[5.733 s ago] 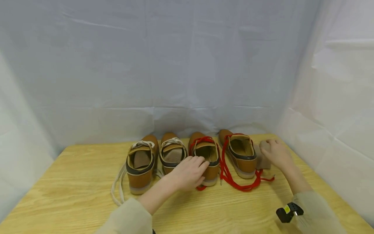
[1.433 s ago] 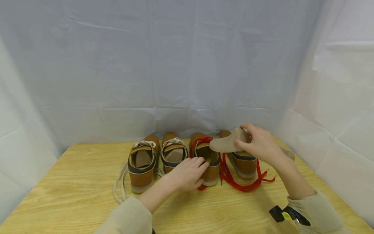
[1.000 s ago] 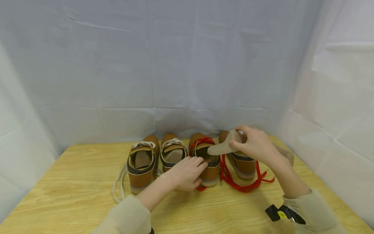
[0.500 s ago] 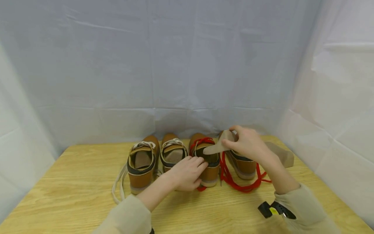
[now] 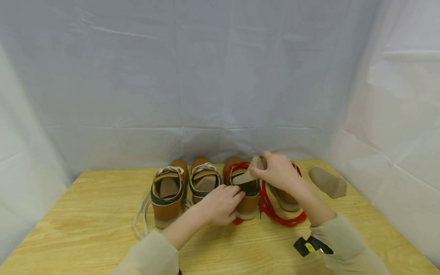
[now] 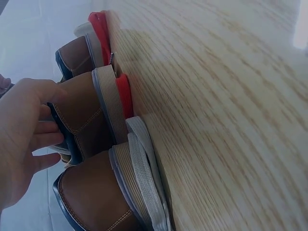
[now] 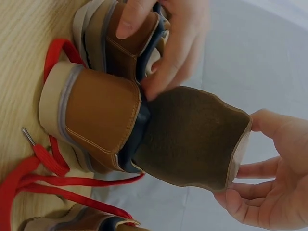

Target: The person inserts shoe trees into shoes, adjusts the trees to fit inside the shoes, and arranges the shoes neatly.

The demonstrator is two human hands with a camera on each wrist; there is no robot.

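Head view: right hand (image 5: 279,172) pinches insole (image 5: 246,175) into red-laced shoe (image 5: 243,188) gripped by left hand (image 5: 220,204).

Four shoes sit in a row at the far side of the table (image 5: 86,229), heels toward the near edge, with the left hand (image 5: 220,204) on the heel of the third shoe from the left (image 5: 245,191). The right hand (image 5: 278,172) holds an insole (image 5: 248,175) just over that shoe's opening, in front of the rightmost shoe (image 5: 285,196). Another insole (image 5: 328,182) lies on the table off to the right, well apart from the shoes.
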